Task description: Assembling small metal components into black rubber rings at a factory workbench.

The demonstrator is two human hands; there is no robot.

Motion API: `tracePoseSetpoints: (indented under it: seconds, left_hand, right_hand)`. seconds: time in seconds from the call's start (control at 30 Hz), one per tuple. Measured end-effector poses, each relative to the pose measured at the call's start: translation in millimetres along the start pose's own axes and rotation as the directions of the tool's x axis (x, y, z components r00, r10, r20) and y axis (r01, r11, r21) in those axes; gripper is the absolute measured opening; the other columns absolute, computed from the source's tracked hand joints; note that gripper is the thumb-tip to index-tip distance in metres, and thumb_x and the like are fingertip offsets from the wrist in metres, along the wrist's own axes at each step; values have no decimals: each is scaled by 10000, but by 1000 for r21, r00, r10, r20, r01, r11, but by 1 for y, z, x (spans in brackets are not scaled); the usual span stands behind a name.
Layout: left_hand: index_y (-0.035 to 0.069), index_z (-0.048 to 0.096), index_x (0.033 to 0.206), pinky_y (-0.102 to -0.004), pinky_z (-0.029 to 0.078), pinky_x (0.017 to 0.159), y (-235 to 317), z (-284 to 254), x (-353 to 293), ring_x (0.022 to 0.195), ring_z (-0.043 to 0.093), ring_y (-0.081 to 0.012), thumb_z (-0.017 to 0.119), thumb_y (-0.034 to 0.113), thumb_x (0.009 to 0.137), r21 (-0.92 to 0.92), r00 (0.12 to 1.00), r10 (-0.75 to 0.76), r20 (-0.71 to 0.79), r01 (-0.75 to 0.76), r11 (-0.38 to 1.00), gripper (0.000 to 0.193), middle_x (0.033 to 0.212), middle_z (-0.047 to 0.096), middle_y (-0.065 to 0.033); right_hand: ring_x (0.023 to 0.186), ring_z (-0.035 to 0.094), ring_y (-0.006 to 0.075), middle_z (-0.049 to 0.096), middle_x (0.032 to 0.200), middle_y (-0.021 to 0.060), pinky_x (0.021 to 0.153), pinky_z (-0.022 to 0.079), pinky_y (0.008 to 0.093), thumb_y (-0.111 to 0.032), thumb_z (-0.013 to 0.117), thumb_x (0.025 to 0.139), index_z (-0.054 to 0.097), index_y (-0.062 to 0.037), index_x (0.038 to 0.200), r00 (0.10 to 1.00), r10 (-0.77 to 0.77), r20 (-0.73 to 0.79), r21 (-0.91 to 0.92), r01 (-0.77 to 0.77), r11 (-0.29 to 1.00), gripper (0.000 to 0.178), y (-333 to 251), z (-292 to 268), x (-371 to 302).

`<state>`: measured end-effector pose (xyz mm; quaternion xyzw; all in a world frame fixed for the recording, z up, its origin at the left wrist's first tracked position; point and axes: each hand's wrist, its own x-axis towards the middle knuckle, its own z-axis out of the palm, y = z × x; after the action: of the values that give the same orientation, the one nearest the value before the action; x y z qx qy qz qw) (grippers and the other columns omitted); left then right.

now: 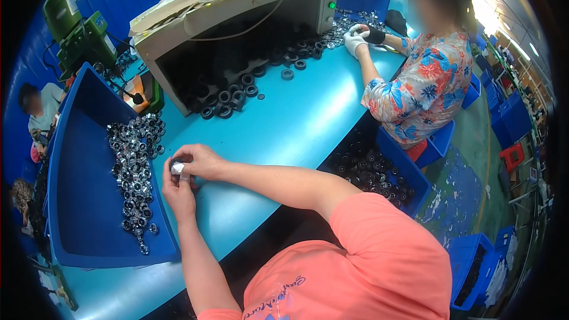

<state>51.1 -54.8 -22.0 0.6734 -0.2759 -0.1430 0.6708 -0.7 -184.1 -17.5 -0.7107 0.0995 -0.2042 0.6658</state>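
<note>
My left hand [178, 192] and my right hand [200, 161] meet above the turquoise table, beside a heap of shiny metal rings. Between their fingers is a small black round part [173, 162], partly covered by the fingertips. Something white, perhaps tape, wraps a digit over the part. The shiny metal rings with dark centres [133, 169] lie piled at the open side of a large blue bin [83, 201], just left of my hands. Farther back, black rubber-like rings [237, 93] are heaped at the mouth of a metal box.
The metal machine housing [172, 77] has cardboard on top and red and green lights. A co-worker in a floral shirt [421, 86] handles small parts at the right. Below the table edge, a blue bin [409, 169] holds black wheel-like parts. A green machine [86, 35] stands back left.
</note>
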Motion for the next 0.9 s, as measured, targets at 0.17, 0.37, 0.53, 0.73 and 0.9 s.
tracePoseSetpoints:
  seconds: [0.17, 0.37, 0.53, 0.73, 0.9]
  left_hand:
    - [31, 538, 1382, -206, 422, 540, 1, 5, 0, 707, 544, -47, 607, 11, 972, -16, 1000, 6, -19, -7, 1000, 417, 908, 648, 0]
    - [31, 561, 1351, -197, 383, 510, -4, 7, -2, 688, 524, -27, 588, -28, 960, -34, 998, 62, -27, -62, 997, 396, 917, 655, 6]
    - [-25, 546, 1352, -278, 542, 759, -5, 4, -3, 899, 672, -136, 566, -54, 941, 113, 991, 132, -2, -131, 985, 412, 1052, 712, -82]
    - [-16, 568, 1343, -287, 547, 783, 7, 3, -11, 943, 678, -158, 563, -63, 940, 411, 975, 222, -9, -199, 890, 406, 1073, 704, -66]
    - [-21, 546, 1371, -300, 543, 823, -6, 0, -2, 944, 676, -150, 577, -62, 915, 220, 976, 206, -64, -188, 957, 459, 1063, 714, -113]
  right_hand:
    - [879, 687, 175, 724, 970, 101, 772, 560, 332, -178, 742, 863, 685, 7, 1075, 1000, 30, -1, -52, -30, 998, 287, -4, -6, 2]
    - [843, 677, 170, 714, 933, 95, 749, 553, 329, -175, 765, 835, 681, 7, 1010, 996, -8, -93, -113, -2, 994, 266, 3, 4, 2]
    - [799, 656, 150, 700, 900, 84, 677, 536, 304, -133, 769, 839, 682, -1, 991, 991, 88, -99, 95, -78, 992, 219, 16, 6, 4]
    - [804, 654, 139, 689, 899, 69, 655, 537, 285, -111, 767, 856, 678, -5, 1005, 974, 217, -58, 219, -200, 955, 203, 19, 8, 6]
    - [864, 667, 155, 687, 975, 81, 731, 569, 299, -102, 761, 858, 663, 12, 1055, 981, 172, 87, 397, -193, 898, 248, 12, 3, 8]
